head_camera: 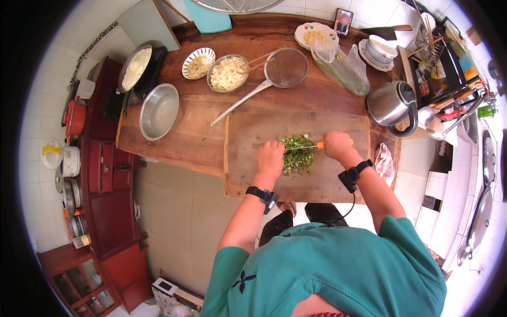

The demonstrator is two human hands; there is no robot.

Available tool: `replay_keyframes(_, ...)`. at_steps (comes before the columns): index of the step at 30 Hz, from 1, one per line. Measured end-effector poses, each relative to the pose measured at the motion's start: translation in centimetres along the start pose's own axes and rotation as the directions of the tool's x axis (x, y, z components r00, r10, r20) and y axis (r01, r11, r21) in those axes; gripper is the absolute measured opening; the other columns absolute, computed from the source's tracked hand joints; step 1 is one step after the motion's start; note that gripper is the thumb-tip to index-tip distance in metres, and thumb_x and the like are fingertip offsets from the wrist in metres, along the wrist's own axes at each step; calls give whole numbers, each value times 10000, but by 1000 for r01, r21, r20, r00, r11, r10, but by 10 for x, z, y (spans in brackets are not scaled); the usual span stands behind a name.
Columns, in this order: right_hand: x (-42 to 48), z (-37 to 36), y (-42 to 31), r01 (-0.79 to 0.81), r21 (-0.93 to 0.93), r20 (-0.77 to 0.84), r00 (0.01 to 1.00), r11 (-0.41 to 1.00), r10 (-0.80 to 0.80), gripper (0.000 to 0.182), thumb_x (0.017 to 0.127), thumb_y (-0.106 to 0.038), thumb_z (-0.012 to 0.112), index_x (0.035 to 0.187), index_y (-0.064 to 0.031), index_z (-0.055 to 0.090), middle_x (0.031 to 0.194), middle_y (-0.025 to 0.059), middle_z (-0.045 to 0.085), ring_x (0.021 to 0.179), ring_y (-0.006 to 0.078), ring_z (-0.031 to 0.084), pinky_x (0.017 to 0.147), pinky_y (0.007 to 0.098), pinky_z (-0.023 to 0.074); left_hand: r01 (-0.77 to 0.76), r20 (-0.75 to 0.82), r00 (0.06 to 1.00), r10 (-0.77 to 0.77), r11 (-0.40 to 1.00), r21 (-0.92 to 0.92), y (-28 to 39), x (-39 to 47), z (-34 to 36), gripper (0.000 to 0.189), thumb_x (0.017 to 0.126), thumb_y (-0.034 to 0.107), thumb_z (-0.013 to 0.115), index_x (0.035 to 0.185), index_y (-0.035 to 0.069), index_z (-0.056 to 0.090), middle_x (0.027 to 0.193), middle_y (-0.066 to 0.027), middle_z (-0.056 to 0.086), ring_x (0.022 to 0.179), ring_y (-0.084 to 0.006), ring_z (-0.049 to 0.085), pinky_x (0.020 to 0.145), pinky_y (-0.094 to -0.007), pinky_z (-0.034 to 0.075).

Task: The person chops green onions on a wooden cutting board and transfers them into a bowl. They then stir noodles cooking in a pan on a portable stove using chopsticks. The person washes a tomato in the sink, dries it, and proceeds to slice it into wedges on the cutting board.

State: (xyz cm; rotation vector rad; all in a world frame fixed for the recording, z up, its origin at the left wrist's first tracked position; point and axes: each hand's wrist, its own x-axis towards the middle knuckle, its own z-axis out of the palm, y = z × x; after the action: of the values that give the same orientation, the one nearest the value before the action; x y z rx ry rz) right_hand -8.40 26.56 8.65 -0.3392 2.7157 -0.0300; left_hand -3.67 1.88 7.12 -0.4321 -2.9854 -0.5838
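A heap of chopped green herbs [298,158] with white bits lies on a wooden cutting board [253,178]. My right hand [336,144] is closed around the orange handle of a kitchen knife [301,148]. Its blade runs sideways across the upper half of the heap, edge-on to my view. At the blade's far end is my left hand [271,156], fingers bent down over it and touching the left side of the herbs. The blade tip is mostly hidden under that hand.
Behind the board are a long-handled strainer [286,67], a bowl of pale strips with chopsticks [228,73], a striped dish [198,63] and a steel basin [159,111]. A steel kettle [392,104], a plastic bag of greens [342,71] and a cloth [384,164] are at right.
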Motion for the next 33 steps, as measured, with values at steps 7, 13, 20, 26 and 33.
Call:
replay_keyframes(7, -14, -20, -13, 73, 48, -6, 997, 996, -73, 109, 735, -144, 635, 824, -116, 691, 833, 144, 686, 816, 342, 672, 695, 447, 536, -47, -24, 999, 45, 994, -99, -14, -7, -3, 31, 798, 81, 583, 796, 51, 577, 857, -94, 606, 883, -315, 570, 733, -426, 488)
replay_keyframes(13, 11, -32, -7, 122, -4, -11, 992, 993, -122, 126, 739, -125, 625, 835, -100, 701, 870, 141, 695, 842, 335, 678, 705, 435, 538, 51, 15, 999, -50, 992, -112, -12, -4, -3, 84, 821, 114, 621, 796, 45, 578, 850, -101, 618, 875, -322, 571, 732, -420, 482)
replay_keyframes(20, 22, -4, 3, 70, -23, -9, 997, 997, -71, 97, 742, -162, 648, 809, -106, 692, 847, 129, 694, 821, 335, 678, 690, 435, 537, 31, -28, 999, -31, 999, -21, -1, 1, 3, 105, 813, 139, 642, 803, 49, 588, 840, -107, 618, 876, -326, 574, 727, -435, 478)
replay_keyframes(26, 0, -14, -10, -38, 58, 92, 995, 998, 32, 145, 804, -174, 613, 851, -102, 730, 943, 115, 715, 885, 296, 692, 735, 413, 544, -6, -10, 1000, 5, 999, -35, -11, 0, 1, 91, 801, 152, 642, 797, 76, 591, 835, -108, 617, 860, -330, 573, 718, -437, 474)
replay_keyframes(33, 23, -67, -18, 161, -42, 80, 984, 986, -157, 163, 806, -197, 629, 902, -110, 728, 957, 93, 715, 924, 280, 680, 806, 412, 500, 85, -12, 996, -86, 996, -31, -14, 6, -11, 122, 802, 160, 654, 761, 74, 578, 827, -109, 616, 850, -331, 575, 705, -440, 472)
